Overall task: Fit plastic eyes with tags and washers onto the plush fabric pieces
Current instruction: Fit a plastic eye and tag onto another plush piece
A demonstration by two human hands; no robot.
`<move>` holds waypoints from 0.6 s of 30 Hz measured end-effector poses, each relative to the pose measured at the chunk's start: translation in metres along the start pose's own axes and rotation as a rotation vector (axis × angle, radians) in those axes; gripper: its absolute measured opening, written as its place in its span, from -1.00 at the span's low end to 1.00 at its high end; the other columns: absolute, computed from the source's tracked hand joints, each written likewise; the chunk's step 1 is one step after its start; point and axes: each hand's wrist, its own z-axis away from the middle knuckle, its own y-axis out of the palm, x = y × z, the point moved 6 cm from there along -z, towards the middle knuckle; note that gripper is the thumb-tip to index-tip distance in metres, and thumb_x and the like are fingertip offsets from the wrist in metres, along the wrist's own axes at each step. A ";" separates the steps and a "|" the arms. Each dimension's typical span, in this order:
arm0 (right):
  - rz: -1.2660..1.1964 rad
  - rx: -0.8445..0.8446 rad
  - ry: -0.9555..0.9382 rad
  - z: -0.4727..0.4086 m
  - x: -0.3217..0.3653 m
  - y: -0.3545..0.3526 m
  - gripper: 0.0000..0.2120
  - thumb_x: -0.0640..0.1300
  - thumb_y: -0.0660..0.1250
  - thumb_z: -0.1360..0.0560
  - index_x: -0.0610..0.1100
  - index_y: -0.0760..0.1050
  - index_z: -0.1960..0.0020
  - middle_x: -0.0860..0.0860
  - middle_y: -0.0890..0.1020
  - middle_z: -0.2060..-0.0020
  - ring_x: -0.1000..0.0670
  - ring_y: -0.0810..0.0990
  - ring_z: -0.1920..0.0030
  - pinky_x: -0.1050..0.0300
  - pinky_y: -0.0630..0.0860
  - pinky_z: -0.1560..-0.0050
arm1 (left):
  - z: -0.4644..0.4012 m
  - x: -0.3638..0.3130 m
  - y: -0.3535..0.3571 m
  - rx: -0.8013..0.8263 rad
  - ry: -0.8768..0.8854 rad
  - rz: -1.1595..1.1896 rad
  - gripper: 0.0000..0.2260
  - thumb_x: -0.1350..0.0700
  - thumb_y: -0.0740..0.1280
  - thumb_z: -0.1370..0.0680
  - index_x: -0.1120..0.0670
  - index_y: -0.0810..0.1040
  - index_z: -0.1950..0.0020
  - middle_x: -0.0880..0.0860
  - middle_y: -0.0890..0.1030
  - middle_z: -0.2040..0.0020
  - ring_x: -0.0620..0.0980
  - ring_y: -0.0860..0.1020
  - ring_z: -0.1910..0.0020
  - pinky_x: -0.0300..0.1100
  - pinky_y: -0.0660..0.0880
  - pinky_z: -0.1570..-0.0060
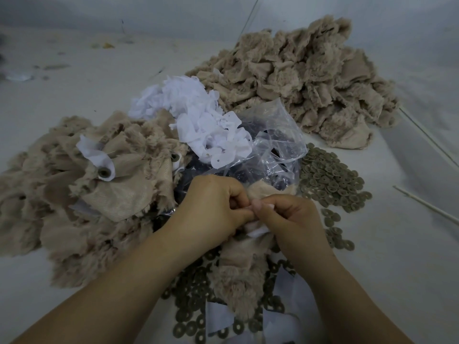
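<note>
A plush fabric piece (238, 266) in beige hangs between the two hands at the lower middle of the view, its furry lower end draped over a scatter of washers (191, 294) on the work surface. The left hand (211, 207) has its fingers curled onto the upper edge of the piece, and the right hand (290, 217) meets it fingertip to fingertip, its fingers curled and pinching the same spot, where a small white tag (257, 230) shows just below the knuckles. What sits under the fingertips is hidden. Directly behind the hands lies a clear plastic bag (278, 145) holding dark items too blurred to make out. On top of the bag's far side rests a loose pile of white tags (198, 115). To the left of the hands is a heap of plush pieces (87, 189) turned backing side up, one showing a white tag with a washer (104, 173) pressed on its middle. To the right of the bag a second spread of olive washers (330, 180) lies flat on the pale table (397, 244). Farther back on the right rises a larger heap of beige plush (305, 78).
</note>
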 end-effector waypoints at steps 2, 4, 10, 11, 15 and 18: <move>0.009 -0.017 -0.014 -0.001 0.004 -0.002 -0.84 -0.03 0.41 -0.44 -0.06 0.74 0.16 -0.15 0.69 0.37 -0.40 0.59 0.30 -0.30 0.51 0.33 | 0.001 0.005 0.002 0.044 -0.059 0.178 -0.87 0.22 0.57 -0.39 0.13 0.64 0.28 0.05 0.63 0.45 -0.04 0.59 0.54 -0.19 0.53 0.55; 0.028 -0.041 -0.021 0.000 0.005 -0.003 -0.85 -0.03 0.42 -0.45 -0.05 0.75 0.14 -0.12 0.70 0.38 -0.38 0.59 0.31 -0.29 0.50 0.36 | 0.001 0.010 0.003 0.088 -0.104 0.327 -0.91 0.31 0.54 -0.40 0.21 0.65 0.20 0.15 0.65 0.40 0.07 0.62 0.48 -0.15 0.57 0.51; 0.076 -0.070 -0.036 0.000 0.001 -0.003 -0.87 -0.09 0.42 -0.53 0.06 0.75 0.11 -0.24 0.65 0.39 -0.43 0.56 0.34 -0.32 0.50 0.42 | 0.005 0.025 0.003 0.078 -0.192 0.523 -0.92 0.31 0.52 -0.40 0.18 0.67 0.22 0.26 0.64 0.36 0.19 0.61 0.43 -0.06 0.60 0.42; 0.086 -0.071 -0.036 0.000 0.002 -0.003 -0.87 -0.09 0.42 -0.53 0.06 0.75 0.11 -0.24 0.65 0.39 -0.41 0.56 0.34 -0.29 0.50 0.42 | 0.006 0.026 0.005 0.075 -0.202 0.548 -0.93 0.29 0.53 -0.39 0.19 0.67 0.23 0.26 0.63 0.37 0.17 0.60 0.44 -0.10 0.59 0.43; 0.104 -0.072 -0.047 0.000 0.003 -0.002 -0.88 -0.08 0.42 -0.54 0.02 0.75 0.11 -0.20 0.66 0.40 -0.34 0.58 0.35 -0.25 0.51 0.40 | 0.005 0.026 0.008 0.055 -0.205 0.621 -0.90 0.18 0.54 -0.32 0.19 0.69 0.24 0.27 0.62 0.39 0.11 0.57 0.46 -0.15 0.55 0.46; 0.015 -0.086 0.019 0.000 0.002 -0.005 -0.63 0.13 0.32 -0.56 -0.07 0.73 0.23 -0.22 0.58 0.48 -0.30 0.53 0.43 -0.22 0.55 0.40 | 0.004 0.025 0.008 0.056 -0.200 0.666 -0.90 0.18 0.54 -0.31 0.16 0.70 0.24 0.24 0.61 0.40 0.07 0.55 0.46 -0.17 0.53 0.46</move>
